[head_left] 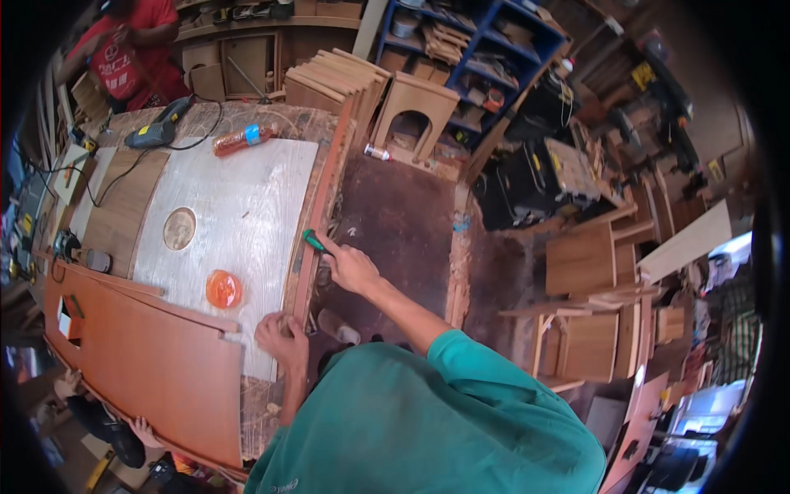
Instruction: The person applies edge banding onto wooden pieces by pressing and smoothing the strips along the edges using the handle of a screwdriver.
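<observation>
A long reddish-brown wooden strip (327, 185) runs along the right edge of the workbench. My right hand (352, 268) is closed on a green-handled tool (313, 240) that rests against the strip; its working end is too small to make out. Nearer to me, my left hand (284, 339) has its fingers curled at the near end of the strip. Beside both hands lies a whitish wood-grain board (239, 193) with a round hole. On the board sits a round orange container (223, 289), and a bottle with orange contents (239, 142) lies on its side farther back.
An orange-brown panel (164, 362) covers the bench's near left, with another person's hand (146, 431) at its edge. A corded power tool (156, 130) lies at the far left. Someone in a red shirt (132, 62) stands beyond. Wooden cabinets (580, 262) are on the right.
</observation>
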The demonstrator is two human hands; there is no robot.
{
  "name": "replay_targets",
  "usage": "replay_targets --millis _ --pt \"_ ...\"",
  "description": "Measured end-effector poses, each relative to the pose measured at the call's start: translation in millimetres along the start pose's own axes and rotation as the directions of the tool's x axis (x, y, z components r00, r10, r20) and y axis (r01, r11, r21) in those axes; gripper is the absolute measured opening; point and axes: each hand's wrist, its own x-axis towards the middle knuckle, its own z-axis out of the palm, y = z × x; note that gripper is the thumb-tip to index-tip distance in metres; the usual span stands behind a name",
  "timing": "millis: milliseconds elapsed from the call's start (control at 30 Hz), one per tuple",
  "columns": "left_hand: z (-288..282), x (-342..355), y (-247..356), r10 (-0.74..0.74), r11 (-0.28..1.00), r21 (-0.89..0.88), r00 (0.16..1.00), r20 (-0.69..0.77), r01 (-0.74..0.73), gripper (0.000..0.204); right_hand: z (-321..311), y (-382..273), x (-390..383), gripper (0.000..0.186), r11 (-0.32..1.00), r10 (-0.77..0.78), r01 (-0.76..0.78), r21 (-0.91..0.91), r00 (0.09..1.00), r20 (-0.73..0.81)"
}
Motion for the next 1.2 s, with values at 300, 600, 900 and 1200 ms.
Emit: replay_targets --millis 300,600,900,1200 --pt "-66 -83 -2 0.224 0.973 0.027 0.966 0.125 -0.229 0.033 40 -43 -96 0.059 0.992 -0.122 0.122 -0.017 0.992 0.029" --pt "-171 -185 -63 0.177 0.976 0.099 0.973 0.149 -0.192 0.030 96 -78 -198 0.059 0.974 -0.228 0.228 0.016 0.966 0.123" --pt "-245 -247 -95 0.149 0.972 0.149 0.967 0.208 -0.182 0.017 127 -103 -254 0.059 0.986 -0.157 0.153 0.060 0.985 0.077" --pt "-315 -316 -140 0.105 0.994 0.013 0.977 0.188 -0.109 0.022 152 -122 -263 0.054 0.997 -0.076 0.078 0.011 0.994 -0.084"
